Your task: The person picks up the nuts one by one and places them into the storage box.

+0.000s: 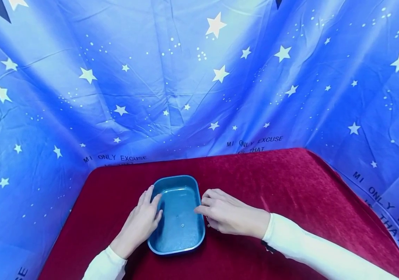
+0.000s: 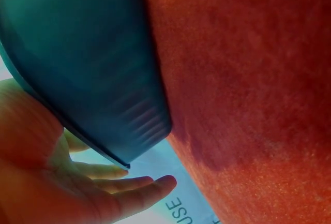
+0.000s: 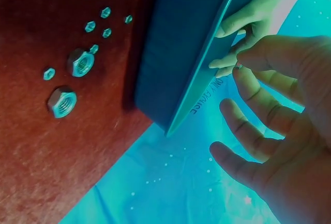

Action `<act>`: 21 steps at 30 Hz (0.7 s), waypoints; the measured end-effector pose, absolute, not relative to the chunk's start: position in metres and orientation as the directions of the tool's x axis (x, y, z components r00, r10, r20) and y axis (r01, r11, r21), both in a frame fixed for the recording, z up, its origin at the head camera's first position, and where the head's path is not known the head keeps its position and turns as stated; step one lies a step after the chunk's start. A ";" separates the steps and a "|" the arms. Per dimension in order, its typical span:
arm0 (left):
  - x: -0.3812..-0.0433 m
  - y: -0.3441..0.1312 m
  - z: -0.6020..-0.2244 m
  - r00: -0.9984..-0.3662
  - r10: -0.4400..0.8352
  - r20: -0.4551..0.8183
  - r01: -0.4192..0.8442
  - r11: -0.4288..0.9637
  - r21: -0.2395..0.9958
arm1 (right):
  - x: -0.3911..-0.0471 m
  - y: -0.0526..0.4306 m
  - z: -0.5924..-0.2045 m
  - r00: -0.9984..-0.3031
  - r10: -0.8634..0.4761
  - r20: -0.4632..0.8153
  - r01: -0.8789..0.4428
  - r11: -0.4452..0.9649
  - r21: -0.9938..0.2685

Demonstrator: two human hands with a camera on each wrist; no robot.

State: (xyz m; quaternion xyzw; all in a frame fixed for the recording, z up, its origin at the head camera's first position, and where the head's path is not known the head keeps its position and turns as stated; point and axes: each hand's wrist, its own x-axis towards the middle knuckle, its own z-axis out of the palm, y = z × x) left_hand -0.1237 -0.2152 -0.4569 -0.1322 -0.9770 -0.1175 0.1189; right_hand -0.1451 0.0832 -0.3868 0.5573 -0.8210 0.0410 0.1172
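A blue-green rectangular plastic box (image 1: 176, 245) stands on the red cloth, with a tiny nut (image 1: 182, 225) on its floor. Over the box's left rim rests my left hand (image 1: 139, 221), its fingers loosely extended, some reaching inside the wall. Beside the right rim, my right hand (image 1: 225, 214) pinches a tiny nut (image 3: 239, 66) between thumb and index fingertip; its other fingers are spread in the right wrist view. On the cloth near the box's right side lie two larger hex nuts (image 3: 63, 102) and several small nuts (image 3: 106, 13), mostly hidden behind my right hand in the head view.
The table (image 1: 283, 186) is covered in red velvety cloth and extends to both sides of the box. A blue curtain (image 1: 171, 77) printed with stars and lettering hangs around its back and sides.
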 end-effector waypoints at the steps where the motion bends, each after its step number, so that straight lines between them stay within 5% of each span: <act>1: -0.124 -0.215 -0.457 -0.937 0.230 0.264 0.286 0.938 0.197 | -0.146 0.081 -0.386 -0.351 -0.907 0.234 -0.925 0.375 0.064; 21: -0.125 -0.216 -0.458 -0.933 0.239 0.270 0.294 0.937 0.189 | -0.155 0.044 -0.386 -0.339 -0.926 0.168 -0.933 0.353 0.064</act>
